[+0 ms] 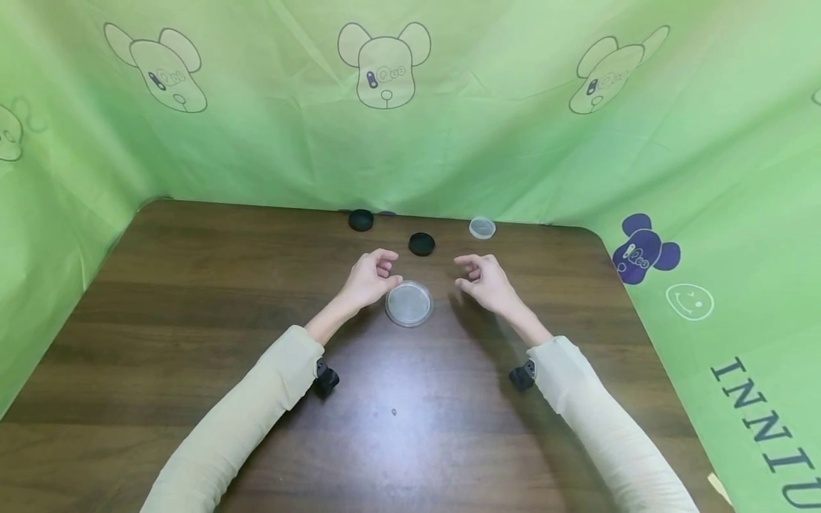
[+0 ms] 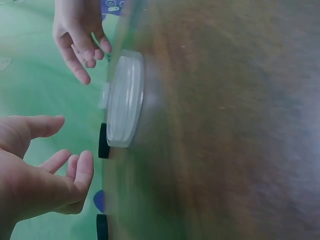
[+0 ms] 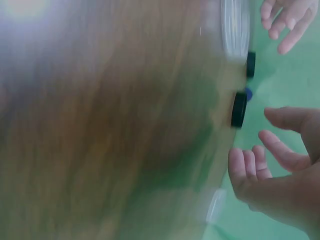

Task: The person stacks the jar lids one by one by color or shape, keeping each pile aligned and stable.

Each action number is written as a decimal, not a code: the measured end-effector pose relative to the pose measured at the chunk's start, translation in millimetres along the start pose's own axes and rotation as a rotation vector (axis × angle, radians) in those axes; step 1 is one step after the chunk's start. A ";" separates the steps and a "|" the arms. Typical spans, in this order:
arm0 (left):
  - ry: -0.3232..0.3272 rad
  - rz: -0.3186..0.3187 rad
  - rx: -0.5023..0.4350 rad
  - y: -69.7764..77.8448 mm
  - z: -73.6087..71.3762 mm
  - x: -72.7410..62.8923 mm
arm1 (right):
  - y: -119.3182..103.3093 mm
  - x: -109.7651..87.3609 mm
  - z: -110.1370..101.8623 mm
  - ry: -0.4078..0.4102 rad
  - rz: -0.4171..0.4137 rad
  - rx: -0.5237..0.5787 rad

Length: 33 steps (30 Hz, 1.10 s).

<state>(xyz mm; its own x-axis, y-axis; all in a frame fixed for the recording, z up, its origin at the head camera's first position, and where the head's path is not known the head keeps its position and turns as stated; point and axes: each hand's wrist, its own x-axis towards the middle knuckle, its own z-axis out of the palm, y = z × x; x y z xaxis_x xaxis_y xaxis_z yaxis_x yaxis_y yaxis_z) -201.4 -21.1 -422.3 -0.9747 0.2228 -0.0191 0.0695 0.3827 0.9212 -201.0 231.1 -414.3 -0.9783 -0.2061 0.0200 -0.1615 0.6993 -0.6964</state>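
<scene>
A round, clear plastic dish [image 1: 409, 304] stands on the wooden table, between my two hands in the head view. My left hand [image 1: 372, 278] hovers at its upper left, fingers loosely bent and thumb apart, holding nothing. In the head view that thumb overlaps the dish's edge; in the left wrist view a gap shows between the hand [image 2: 50, 172] and the clear dish [image 2: 126, 99]. To the right of the dish, my right hand [image 1: 485, 282] is raised with fingers relaxed and nothing in its grasp.
Two black round lids [image 1: 422, 244] [image 1: 361, 220] lie toward the table's back edge. A smaller clear round lid [image 1: 482, 228] is at the back right. Green printed cloth [image 1: 256, 128] hangs behind and beside the table [image 1: 212, 320]. A tiny dark speck [image 1: 394, 412] lies near the front.
</scene>
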 end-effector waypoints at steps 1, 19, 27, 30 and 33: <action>-0.002 0.001 0.001 1.6 0.6 1.8 | 2.7 1.5 -2.9 -0.001 -0.003 0.003; -0.060 0.071 0.053 38.5 40.3 46.3 | 38.0 21.7 -37.2 -0.001 0.050 0.029; -0.082 0.028 0.111 53.7 64.0 69.5 | 47.0 35.2 -47.3 -0.022 0.070 0.055; -0.084 0.014 0.133 61.0 69.4 78.9 | 50.3 40.6 -51.0 -0.022 0.069 0.064; -0.094 -0.026 0.124 64.9 74.4 86.7 | 55.1 45.1 -53.2 -0.025 0.078 0.076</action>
<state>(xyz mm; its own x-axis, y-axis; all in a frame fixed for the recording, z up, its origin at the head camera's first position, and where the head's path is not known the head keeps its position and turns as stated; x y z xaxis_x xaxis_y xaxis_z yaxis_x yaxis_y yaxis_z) -265.5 89.8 -393.1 -0.9528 0.2919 -0.0835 0.0762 0.4961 0.8649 -260.8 296.7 -413.7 -0.9838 -0.1709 -0.0538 -0.0738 0.6600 -0.7476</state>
